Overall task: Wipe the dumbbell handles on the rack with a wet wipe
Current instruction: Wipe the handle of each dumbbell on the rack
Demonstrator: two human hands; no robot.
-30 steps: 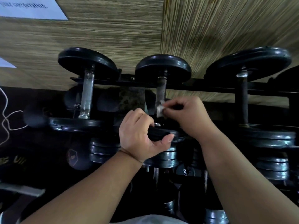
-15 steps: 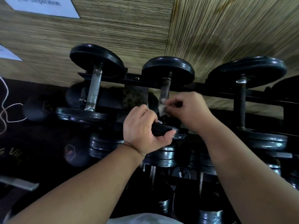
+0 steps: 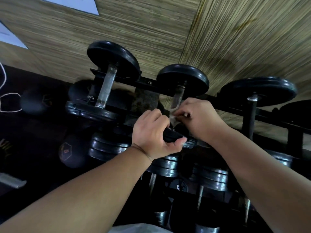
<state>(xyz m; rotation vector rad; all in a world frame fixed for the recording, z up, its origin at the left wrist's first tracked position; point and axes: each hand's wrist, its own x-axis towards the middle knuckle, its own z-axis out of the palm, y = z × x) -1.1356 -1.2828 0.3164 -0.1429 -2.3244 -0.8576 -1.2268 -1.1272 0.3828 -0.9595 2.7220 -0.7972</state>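
Note:
Three black-plated dumbbells lie across the top rail of the rack [image 3: 146, 82]. The middle dumbbell [image 3: 183, 78] has a metal handle [image 3: 178, 96] running toward me. My right hand [image 3: 200, 117] pinches a small grey-white wet wipe [image 3: 173, 117] against the near part of that handle. My left hand [image 3: 154, 133] grips the rim of the middle dumbbell's near plate, thumb under its edge. The left dumbbell [image 3: 107, 81] shows a bare shiny handle. A dark handle joins the plates of the right dumbbell [image 3: 257, 91].
Lower rack tiers hold several more dumbbells [image 3: 168, 165] with stacked steel plates beneath my arms. A woven-textured wall [image 3: 151, 31] with white paper notices [image 3: 80, 4] stands behind the rack. A white cord [image 3: 10, 101] lies on the dark floor at left.
The view has shifted, so the rack sits further right and lower. My right hand has slid the wipe slightly along the middle handle. My left hand keeps its grip on the plate.

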